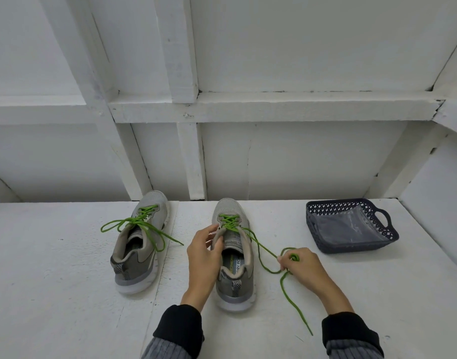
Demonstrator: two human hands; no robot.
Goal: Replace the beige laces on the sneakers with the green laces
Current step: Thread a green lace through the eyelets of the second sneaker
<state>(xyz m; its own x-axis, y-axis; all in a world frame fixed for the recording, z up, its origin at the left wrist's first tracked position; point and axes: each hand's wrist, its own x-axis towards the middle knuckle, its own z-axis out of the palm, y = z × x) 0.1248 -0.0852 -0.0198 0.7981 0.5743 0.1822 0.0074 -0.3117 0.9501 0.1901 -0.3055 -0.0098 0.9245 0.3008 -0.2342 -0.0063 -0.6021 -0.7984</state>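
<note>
Two grey sneakers stand on the white table, toes pointing away from me. The left sneaker [142, 242] carries a green lace [139, 220] tied in a loose bow. The right sneaker [233, 252] has a green lace [263, 251] threaded through its eyelets, with both ends running off to the right. My left hand [204, 252] pinches the tongue and collar of the right sneaker. To the right of that shoe, my right hand [302, 266] grips the lace, wound around its fingers, and one loose end trails toward me on the table. No beige laces are in view.
A dark blue plastic basket [387, 238] with a clear bag inside sits at the right rear of the table [67, 281]. White wooden framing and a wall rise behind the table's far edge.
</note>
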